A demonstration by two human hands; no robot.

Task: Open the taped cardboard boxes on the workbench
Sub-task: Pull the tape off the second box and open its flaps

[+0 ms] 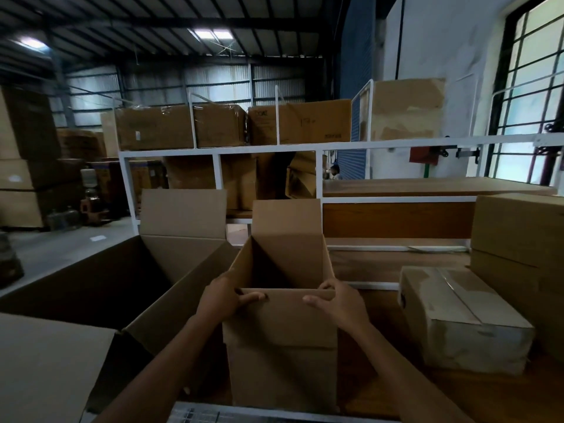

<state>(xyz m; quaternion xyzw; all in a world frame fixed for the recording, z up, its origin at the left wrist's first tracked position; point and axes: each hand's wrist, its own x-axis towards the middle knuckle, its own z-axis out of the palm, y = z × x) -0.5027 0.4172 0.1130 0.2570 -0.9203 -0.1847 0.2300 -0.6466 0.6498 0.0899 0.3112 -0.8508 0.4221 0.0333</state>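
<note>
The wooden counter [503,395] carries everything. On its left a big box [122,285] gapes open, far flap raised. At the far right stand stacked boxes [518,227], and just near them lies a taped box [457,322], its seam still sealed. In the middle, nearest the person, stands the small box [283,331], already open, far flap upright and near flap folded down outside. The left hand [219,297] grasps its near rim at the left corner. The right hand [338,303] grasps the right corner, fingers curled over the edge. It looks light. Its walls would likely flex, so the stiffer corners look like the best hold.
</note>
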